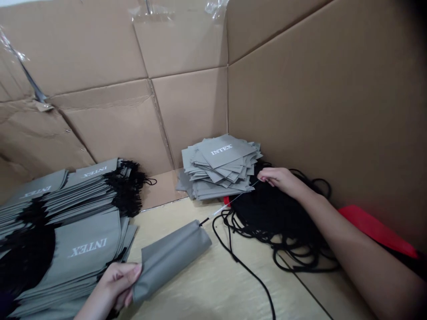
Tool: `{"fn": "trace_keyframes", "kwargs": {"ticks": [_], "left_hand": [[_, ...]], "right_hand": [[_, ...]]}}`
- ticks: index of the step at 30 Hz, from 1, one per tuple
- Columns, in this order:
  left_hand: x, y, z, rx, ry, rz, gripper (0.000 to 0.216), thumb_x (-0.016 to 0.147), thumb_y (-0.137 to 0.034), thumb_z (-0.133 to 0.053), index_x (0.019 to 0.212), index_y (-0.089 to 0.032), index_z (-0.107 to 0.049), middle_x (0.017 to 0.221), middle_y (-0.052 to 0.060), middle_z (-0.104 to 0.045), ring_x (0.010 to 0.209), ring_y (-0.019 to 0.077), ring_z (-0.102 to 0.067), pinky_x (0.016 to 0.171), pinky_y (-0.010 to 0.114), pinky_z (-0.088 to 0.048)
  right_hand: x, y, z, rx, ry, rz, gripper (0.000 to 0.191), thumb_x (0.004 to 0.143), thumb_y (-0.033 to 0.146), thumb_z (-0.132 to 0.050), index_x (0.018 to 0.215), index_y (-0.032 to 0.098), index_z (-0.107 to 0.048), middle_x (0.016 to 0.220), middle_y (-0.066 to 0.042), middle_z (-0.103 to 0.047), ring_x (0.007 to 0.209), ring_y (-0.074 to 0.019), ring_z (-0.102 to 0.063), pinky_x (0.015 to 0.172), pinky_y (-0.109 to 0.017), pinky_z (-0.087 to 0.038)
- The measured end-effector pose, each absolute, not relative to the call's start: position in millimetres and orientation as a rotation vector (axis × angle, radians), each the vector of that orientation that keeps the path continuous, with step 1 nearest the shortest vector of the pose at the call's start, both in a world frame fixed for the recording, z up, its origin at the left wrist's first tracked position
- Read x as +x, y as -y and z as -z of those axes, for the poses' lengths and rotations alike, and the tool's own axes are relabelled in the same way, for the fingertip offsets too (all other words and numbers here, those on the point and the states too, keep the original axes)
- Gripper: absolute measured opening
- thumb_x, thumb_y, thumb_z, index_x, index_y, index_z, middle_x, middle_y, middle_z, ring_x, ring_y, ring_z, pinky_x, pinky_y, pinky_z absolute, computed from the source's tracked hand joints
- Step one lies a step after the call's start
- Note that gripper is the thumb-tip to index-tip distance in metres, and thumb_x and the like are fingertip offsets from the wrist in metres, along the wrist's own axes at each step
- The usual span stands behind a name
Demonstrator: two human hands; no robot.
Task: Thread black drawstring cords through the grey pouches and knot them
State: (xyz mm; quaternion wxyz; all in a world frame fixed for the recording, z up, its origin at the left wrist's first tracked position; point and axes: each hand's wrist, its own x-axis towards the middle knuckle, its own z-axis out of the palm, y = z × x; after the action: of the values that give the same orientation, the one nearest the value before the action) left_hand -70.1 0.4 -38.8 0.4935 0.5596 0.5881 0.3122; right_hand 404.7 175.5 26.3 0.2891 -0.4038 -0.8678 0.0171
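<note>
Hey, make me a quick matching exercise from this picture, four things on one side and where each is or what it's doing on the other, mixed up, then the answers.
Column one
1. left hand
2. right hand
3. black cords
4. untidy grey stack

Column two
A. lying in a tangled heap
B. holding a thin pale strand
C. by the cardboard corner
D. gripping a grey pouch

Pairs: 1-D, 2-B, 3-A, 4-C

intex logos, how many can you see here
4: one INTEX logo on the corner pouch pile, three on the left pouch stacks: far-left logo, back logo, front logo. None shows on the held pouch. Others may be hidden.
</note>
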Motion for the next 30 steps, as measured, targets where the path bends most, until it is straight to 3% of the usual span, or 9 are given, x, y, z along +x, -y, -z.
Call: {"fn": "trace_keyframes", "kwargs": {"ticks": [12, 19, 23, 30], "left_hand": [[-76.6, 6.0, 34.2, 1.302, -1.391, -0.69, 0.058, 0.066, -0.072, -0.05, 0.045, -0.019, -0.039, 0.031, -0.008, -0.03, 0.031, 0.0038, -0.011, 0.037, 0.022, -0.007], [-80.4, 12.7, 28.6, 1.294, -1.455, -0.704, 0.057, 0.069, -0.069, -0.05, 0.045, -0.018, -0.038, 0.035, -0.009, -0.025, 0.036, 0.0042, -0.009, 0.04, 0.022, -0.008], [-95.8, 21.2, 22.9, 1.189, -1.579, -0.817, 0.058, 0.063, -0.074, -0.051, 0.047, -0.019, -0.036, 0.039, -0.011, -0.017, 0.039, 0.0054, -0.007, 0.04, 0.022, -0.007], [-97.9, 30.6, 10.8, 1.095, -1.554, -0.92, 0.053, 0.064, -0.066, -0.058, 0.051, -0.019, -0.038, 0.045, -0.008, -0.026, 0.044, 0.0075, -0.013, 0.041, 0.019, -0.015]], "right_hand": [[403.7, -181.4, -21.1, -1.038, 2.342, -0.005, 0.02, 0.064, 0.008, -0.036, 0.065, 0.019, -0.053, 0.065, -0.001, -0.05, 0.06, -0.0137, -0.046, 0.057, -0.024, -0.033], [405.6, -182.6, -19.3, -1.079, 2.303, 0.014, 0.017, 0.066, 0.012, -0.034, 0.063, 0.02, -0.049, 0.062, 0.0, -0.048, 0.055, -0.0134, -0.045, 0.054, -0.024, -0.034], [408.4, -185.2, -15.1, -1.137, 2.23, 0.042, 0.015, 0.067, 0.013, -0.034, 0.061, 0.02, -0.045, 0.058, 0.0, -0.045, 0.051, -0.0132, -0.042, 0.052, -0.024, -0.032], [402.5, -183.7, -19.2, -1.193, 2.192, 0.119, 0.014, 0.069, 0.017, -0.036, 0.062, 0.021, -0.048, 0.061, -0.003, -0.053, 0.057, -0.0174, -0.051, 0.057, -0.028, -0.038]]}}
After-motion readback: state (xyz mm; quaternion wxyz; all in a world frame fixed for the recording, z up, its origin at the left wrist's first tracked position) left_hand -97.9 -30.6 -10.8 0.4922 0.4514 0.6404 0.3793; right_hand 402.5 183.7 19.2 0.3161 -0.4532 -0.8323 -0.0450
